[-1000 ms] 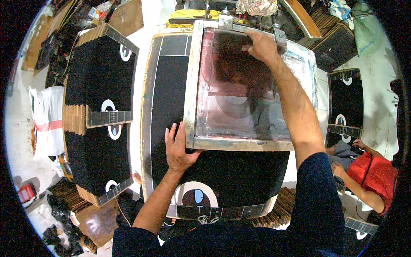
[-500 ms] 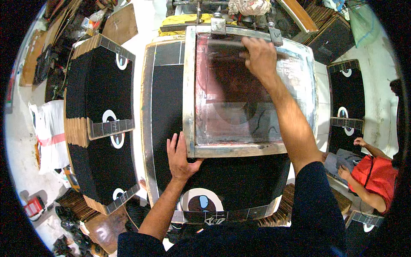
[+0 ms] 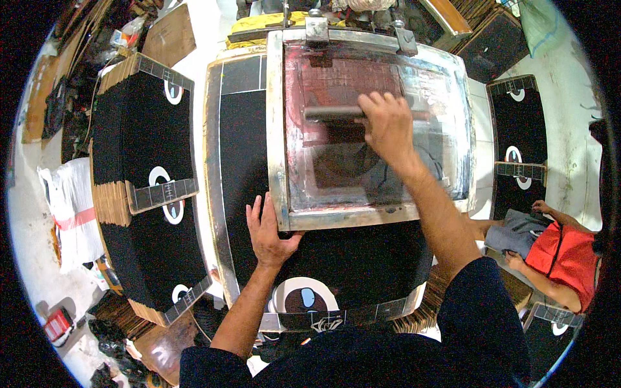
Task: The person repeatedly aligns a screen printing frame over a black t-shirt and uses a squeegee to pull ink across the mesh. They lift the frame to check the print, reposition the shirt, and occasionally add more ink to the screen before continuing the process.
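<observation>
A screen-printing frame point(image 3: 275, 136) with pale wooden rails and a see-through, reddish-stained mesh point(image 3: 349, 71) lies over a black printed sheet point(image 3: 369, 265). My right hand point(image 3: 390, 132) is closed round a dark, bar-like squeegee point(image 3: 333, 113), which lies crosswise on the mesh and is slightly blurred. Below the frame's near left corner, my left hand point(image 3: 268, 239) rests with spread fingers, its fingertips beside the left rail and its thumb at the near rail. A white eye shape point(image 3: 304, 299) shows on the sheet's near part. Two metal clamps point(image 3: 317, 30) grip the far rail.
Tall stacks of black printed sheets point(image 3: 139, 136) stand at the left, with more sheets point(image 3: 517, 129) at the right. Another person in a red top point(image 3: 563, 262) sits at the lower right. A white sack point(image 3: 68, 213) lies at far left; yellow cloth point(image 3: 262, 24) is behind the frame.
My right hand has drawn the squeegee from near the far rail toward me, to about mid-mesh. My left hand stays at the frame's corner. The whole view has shifted slightly.
</observation>
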The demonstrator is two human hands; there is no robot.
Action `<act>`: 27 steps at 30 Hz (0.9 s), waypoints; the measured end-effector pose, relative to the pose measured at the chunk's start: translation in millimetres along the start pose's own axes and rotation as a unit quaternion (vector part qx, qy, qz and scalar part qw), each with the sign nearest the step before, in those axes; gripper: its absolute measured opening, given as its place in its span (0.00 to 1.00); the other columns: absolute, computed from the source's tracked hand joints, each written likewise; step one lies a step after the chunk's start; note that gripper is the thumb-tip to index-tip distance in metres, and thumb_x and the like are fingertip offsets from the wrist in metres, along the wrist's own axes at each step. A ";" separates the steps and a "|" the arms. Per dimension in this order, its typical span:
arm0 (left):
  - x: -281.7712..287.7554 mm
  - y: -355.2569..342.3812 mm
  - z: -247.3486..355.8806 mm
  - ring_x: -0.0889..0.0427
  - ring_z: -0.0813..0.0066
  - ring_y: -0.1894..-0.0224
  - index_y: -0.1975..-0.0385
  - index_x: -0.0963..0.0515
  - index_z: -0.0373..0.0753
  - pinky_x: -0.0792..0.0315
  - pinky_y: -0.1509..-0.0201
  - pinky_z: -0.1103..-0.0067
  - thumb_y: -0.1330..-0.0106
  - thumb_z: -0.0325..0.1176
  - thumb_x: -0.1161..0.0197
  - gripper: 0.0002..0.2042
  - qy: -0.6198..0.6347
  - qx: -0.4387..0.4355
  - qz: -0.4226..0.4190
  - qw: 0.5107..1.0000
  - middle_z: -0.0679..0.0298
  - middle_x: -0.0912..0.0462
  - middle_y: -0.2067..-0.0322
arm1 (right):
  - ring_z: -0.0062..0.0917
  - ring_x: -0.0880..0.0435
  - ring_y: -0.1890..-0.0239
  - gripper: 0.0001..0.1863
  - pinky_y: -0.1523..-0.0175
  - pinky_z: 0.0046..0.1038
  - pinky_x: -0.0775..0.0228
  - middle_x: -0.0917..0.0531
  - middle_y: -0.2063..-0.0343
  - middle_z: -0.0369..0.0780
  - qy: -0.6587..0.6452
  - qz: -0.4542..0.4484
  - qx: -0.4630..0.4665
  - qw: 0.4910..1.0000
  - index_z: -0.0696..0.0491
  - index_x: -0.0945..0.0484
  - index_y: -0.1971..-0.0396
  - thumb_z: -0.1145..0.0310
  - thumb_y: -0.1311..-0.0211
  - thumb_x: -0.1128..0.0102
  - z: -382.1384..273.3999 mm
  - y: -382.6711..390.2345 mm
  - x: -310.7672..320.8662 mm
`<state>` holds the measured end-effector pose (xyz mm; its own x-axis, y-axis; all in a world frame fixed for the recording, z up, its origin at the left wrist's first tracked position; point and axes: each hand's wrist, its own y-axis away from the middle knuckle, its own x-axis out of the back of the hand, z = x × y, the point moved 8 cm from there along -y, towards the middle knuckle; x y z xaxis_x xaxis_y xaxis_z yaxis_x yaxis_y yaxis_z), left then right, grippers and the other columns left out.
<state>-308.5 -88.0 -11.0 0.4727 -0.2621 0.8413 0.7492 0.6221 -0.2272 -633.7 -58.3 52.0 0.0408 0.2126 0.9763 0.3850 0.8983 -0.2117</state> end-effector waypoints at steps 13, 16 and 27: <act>-2.5 1.9 0.9 0.34 0.42 0.28 0.30 0.36 0.27 0.45 0.24 0.46 0.54 0.51 0.17 0.54 -0.014 -0.012 -0.001 1.000 0.48 0.29 0.31 | 0.38 0.18 0.52 0.21 0.51 0.43 0.28 0.17 0.60 0.37 0.018 0.090 -0.022 0.996 0.48 0.21 0.56 0.72 0.52 0.27 13.6 -32.6 -5.7; -2.5 0.8 0.7 0.34 0.43 0.28 0.30 0.35 0.28 0.45 0.24 0.46 0.55 0.50 0.16 0.53 -0.011 -0.002 -0.003 1.000 0.48 0.29 0.31 | 0.35 0.21 0.57 0.17 0.53 0.39 0.32 0.21 0.65 0.36 0.003 0.055 -0.036 0.998 0.47 0.22 0.61 0.75 0.54 0.30 -10.0 22.4 2.1; -3.3 4.0 1.8 0.40 0.42 0.24 0.27 0.41 0.27 0.51 0.20 0.49 0.53 0.47 0.16 0.56 0.052 0.009 0.000 0.999 0.41 0.36 0.28 | 0.34 0.20 0.58 0.11 0.50 0.38 0.31 0.18 0.64 0.37 -0.007 0.096 -0.007 0.995 0.48 0.20 0.60 0.74 0.45 0.40 -19.1 45.5 10.0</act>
<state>-307.9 -83.3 -13.8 0.5191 -0.3358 0.7860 0.7407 0.6355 -0.2177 -598.2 -22.6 53.0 0.1026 0.3857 0.9169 0.3832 0.8353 -0.3943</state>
